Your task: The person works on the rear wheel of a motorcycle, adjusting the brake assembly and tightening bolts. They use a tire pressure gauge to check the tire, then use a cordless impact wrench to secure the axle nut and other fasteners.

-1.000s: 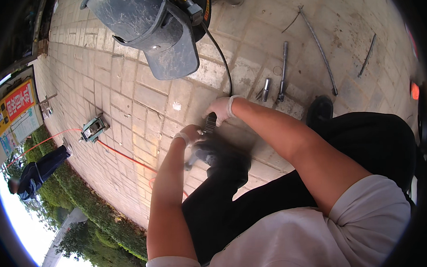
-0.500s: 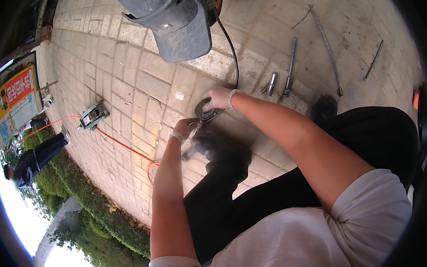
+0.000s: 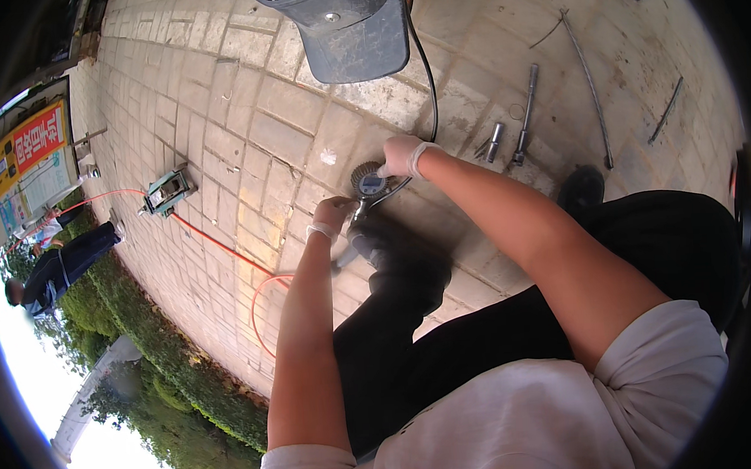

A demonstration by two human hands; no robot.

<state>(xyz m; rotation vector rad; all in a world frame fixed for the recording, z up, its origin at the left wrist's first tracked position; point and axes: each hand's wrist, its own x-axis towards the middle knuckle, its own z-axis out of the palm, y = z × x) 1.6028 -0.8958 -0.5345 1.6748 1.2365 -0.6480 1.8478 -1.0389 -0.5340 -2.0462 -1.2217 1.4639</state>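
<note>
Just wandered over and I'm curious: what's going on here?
Someone in thin gloves is handling a round gauge just above the paving, its screen facing up. The right hand grips its rim; the left hand is at its lower end, though its exact grip is hard to tell. A long metal tool and a short metal cylinder lie off to the right, and a green device sits to the left, by an orange hose.

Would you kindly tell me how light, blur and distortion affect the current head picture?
Head view: the sky at lower left is blown out to white; head view: the paving bends toward a black rim; head view: the gauge shows its round outline, but its display is too small to read.
</note>
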